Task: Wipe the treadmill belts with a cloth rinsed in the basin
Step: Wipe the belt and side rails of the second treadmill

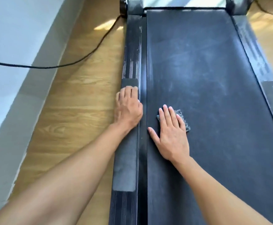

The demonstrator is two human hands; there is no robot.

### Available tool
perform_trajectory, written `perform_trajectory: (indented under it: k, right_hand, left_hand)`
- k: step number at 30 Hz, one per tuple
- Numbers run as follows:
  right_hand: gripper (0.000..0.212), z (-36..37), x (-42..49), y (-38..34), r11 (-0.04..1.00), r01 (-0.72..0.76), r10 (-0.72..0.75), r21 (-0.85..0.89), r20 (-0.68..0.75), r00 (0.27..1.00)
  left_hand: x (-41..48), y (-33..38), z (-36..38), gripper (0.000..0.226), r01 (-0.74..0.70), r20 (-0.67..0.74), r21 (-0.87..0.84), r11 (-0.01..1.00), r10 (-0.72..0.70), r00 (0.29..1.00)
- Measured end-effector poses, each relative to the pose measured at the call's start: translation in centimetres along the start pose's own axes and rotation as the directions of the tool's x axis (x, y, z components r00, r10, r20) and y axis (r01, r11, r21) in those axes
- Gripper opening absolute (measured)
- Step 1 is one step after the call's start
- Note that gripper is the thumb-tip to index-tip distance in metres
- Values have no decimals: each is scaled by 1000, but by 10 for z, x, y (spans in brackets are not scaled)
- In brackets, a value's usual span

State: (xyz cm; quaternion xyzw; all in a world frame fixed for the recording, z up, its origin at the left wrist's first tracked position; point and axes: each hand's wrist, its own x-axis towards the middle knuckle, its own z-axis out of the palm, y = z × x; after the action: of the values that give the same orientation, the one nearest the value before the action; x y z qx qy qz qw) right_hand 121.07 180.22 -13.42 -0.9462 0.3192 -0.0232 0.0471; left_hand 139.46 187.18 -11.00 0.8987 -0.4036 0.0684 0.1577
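Right grip (171, 135), fingers spread, presses a cloth (185, 120) on the belt (205, 70); left grip (128, 108) rests relaxed on the rail (131, 54) near a cable (87, 56).

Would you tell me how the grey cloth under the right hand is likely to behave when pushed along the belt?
The cloth looks soft and floppy: its crumpled edge bunches beyond the flat right hand. It probably drags rather than slides on the dusty belt and, being small, seems light.

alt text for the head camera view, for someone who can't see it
A right hand presses a small grey cloth flat on a dusty black treadmill belt, seen from above. The left hand rests on the treadmill's left side rail; a black cable trails over the wooden floor beside it.
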Motion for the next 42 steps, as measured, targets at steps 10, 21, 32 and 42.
perform_trajectory:
  k: [10,21,32,42]
  right_hand:
    - [75,-1,6,2,992,25,-26,125,6,1000]
    - [45,-37,414,35,765,-26,34,644,1,999]
    - [38,-46,592,4,917,71,-67,392,-25,997]
    - [49,-36,565,5,981,190,-192,31,62,980]
  left_hand:
    - [126,-4,51,73,194,157,-3,981,-191,969]
    - [132,0,44,75,210,248,32,977,-211,945]
    - [135,1,38,77,219,267,-2,976,-210,940]
    - [137,1,36,76,236,303,-9,972,-223,927]
